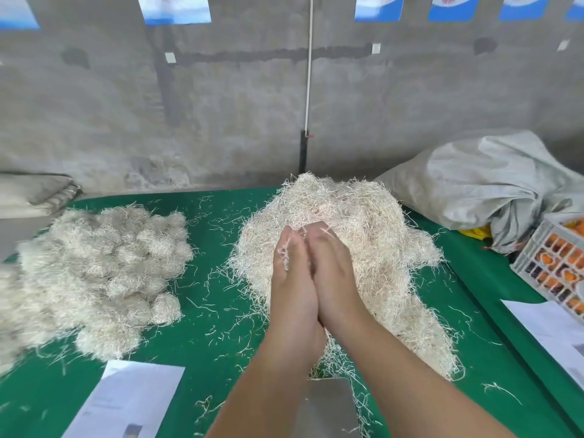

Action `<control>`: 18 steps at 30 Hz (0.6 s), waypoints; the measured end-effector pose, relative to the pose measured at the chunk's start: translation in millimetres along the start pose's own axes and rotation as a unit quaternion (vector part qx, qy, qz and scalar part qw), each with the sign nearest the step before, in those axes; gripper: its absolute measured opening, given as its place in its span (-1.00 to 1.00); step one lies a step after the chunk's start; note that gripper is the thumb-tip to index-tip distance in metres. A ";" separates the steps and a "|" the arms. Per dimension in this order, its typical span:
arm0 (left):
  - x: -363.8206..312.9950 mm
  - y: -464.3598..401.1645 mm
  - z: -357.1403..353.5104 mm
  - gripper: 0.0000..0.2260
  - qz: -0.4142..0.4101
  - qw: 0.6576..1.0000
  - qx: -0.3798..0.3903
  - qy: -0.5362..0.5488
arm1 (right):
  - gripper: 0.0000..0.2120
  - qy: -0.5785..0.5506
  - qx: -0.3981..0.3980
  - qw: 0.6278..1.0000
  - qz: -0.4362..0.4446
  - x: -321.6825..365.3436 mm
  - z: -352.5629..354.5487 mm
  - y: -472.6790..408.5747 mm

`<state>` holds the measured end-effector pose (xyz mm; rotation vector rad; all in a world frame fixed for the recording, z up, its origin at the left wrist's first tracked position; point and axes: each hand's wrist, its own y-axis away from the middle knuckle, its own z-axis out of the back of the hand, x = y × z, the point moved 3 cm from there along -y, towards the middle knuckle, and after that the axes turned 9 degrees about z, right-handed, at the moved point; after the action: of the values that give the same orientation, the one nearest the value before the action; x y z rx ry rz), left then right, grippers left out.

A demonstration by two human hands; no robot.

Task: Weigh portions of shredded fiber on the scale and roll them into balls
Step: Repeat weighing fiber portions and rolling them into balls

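Hands pressed palm to palm above the middle of the green counter [221, 311], fingers straight and pointing away. Left hand [292, 289] and right hand [331, 279] flat against each other, a few strands of fiber poking out at the fingertips; whether a portion sits between the palms, cannot tell. Neither grip curled round anything visible.

Loose pile of shredded fiber [363, 232] heaped behind and under the hands, running from the counter's far edge toward the near right. Heap of rolled balls [104, 270] toward the left edge, well apart from the loose pile. Stray strands scattered across the cloth between them.

Scale [328, 403], a grey metal platform, at the near edge just beneath the forearms, mostly hidden by them, with wisps of fiber touching its far side. Sheet of paper [132, 399] at the near left, another paper sheet [553, 330] near the right edge. Grey sack [489, 184] slumped at the far right corner, a plastic crate [556, 267] beside it.
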<state>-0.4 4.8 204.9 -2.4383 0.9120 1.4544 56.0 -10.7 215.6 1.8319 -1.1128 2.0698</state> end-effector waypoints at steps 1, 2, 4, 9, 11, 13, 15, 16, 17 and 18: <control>-7.3 -4.9 0.8 -0.48 0.008 1.000 0.003 0.027 | -0.74 0.034 0.025 0.999 0.004 -4.1 -6.4 4.6; -12.5 -8.8 2.4 -0.63 0.008 1.000 0.003 0.025 | -0.63 0.042 0.041 0.998 -0.016 -9.0 -7.6 8.7; -21.9 -13.8 3.5 -0.82 -0.042 0.998 -0.018 -0.042 | -0.47 -0.049 0.034 0.995 -0.074 -12.1 -10.6 13.2; -38.7 -34.1 6.1 -0.53 -0.116 0.978 -0.133 -0.114 | -0.43 -0.271 0.067 0.945 -0.170 -5.5 -14.9 11.5; -31.9 -36.8 2.2 -0.67 -0.123 0.977 -0.078 -0.154 | -0.55 -0.284 -0.003 0.932 -0.223 -8.1 -7.3 2.5; -15.5 -33.5 3.8 -0.65 -0.119 0.967 -0.006 -0.227 | -0.74 -0.249 -0.051 0.937 -0.239 -16.3 2.6 -3.5; -1.4 -31.3 9.9 -0.60 -0.088 0.968 0.034 -0.233 | -0.71 -0.197 -0.047 0.961 -0.191 -24.2 7.8 -4.1; 1.1 -31.7 14.0 -0.62 -0.060 0.974 0.024 -0.216 | -0.70 -0.170 -0.035 0.970 -0.170 -29.2 7.7 -2.8; -0.9 -32.3 17.6 -0.62 -0.028 0.981 0.005 -0.191 | -0.72 -0.137 -0.020 0.978 -0.153 -31.6 5.1 -0.2; -5.4 -33.8 21.6 -0.47 0.002 0.987 -0.023 -0.162 | -0.75 -0.093 -0.005 0.987 -0.129 -33.7 2.8 3.3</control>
<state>1.1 43.3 192.7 -2.1370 0.8178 1.8197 64.2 -3.2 183.5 2.0740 -0.8669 1.7772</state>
